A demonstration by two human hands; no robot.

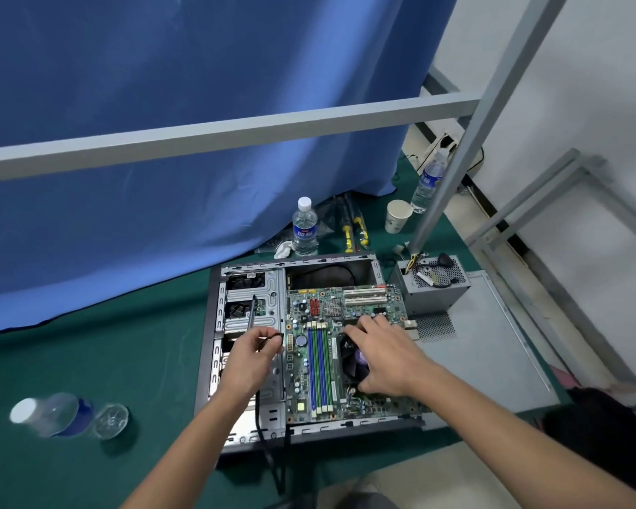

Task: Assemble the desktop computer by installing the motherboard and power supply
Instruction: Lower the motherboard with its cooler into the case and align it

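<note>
Motherboard [320, 347] lies flat inside the open computer case [213, 361], in the right-hand part of the chassis; blue and green memory slots run lengthwise down its middle, white expansion slots sit at its far end. Case lies on its side on the green mat [89, 361].

Right hand [384, 352] rests on the motherboard over the black CPU fan [351, 356], fingers spread and fairly straight, thumb down at the fan's near edge. Fingers press or touch; they do not curl round anything.

Left hand [252, 356] is over the metal drive bay [252, 299] at the left of the case, thumb and fingers pinching a black cable [263, 435]. Cable runs from the pinch down along the forearm and out over the near edge of the case.

Power supply [432, 284] stands outside the case, just beside its far right corner, wires bunched on top. It sits on the grey side panel [492, 361], which lies flat to the right of the case.

Further out: upright water bottle [304, 227], yellow-handled screwdrivers [353, 229], paper cup [397, 215], second upright bottle [428, 183]. A third bottle [52, 415] lies on its side on the mat, near left. Blue curtain [180, 141] behind.
</note>
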